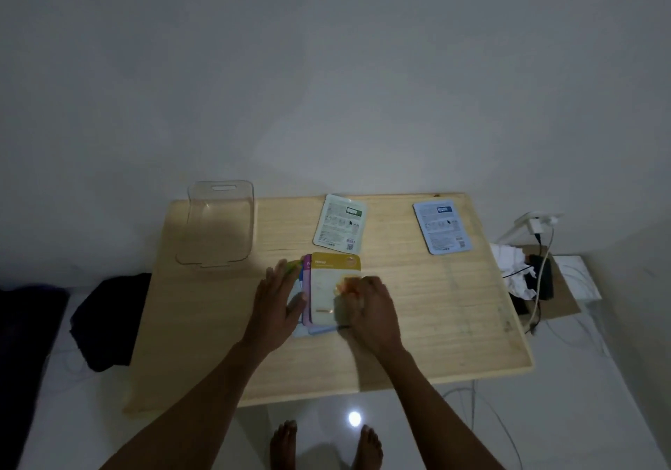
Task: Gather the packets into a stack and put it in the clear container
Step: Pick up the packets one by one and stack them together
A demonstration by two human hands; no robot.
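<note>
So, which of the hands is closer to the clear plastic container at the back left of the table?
Left. The left hand lies at the stack's left edge, just right of and nearer than the clear plastic container. The right hand rests farther right, on the yellow packet.

Little print here can be read. The yellow-topped white packet [334, 288] on top of the small pile carries a short pale word on its yellow band, too blurred to spell with certainty. The purple packet [308, 288] under it shows only a first letter "P". The pale green packet [340, 224] and the light blue packet [442, 226] bear fine print and small square codes, all illegible.
</note>
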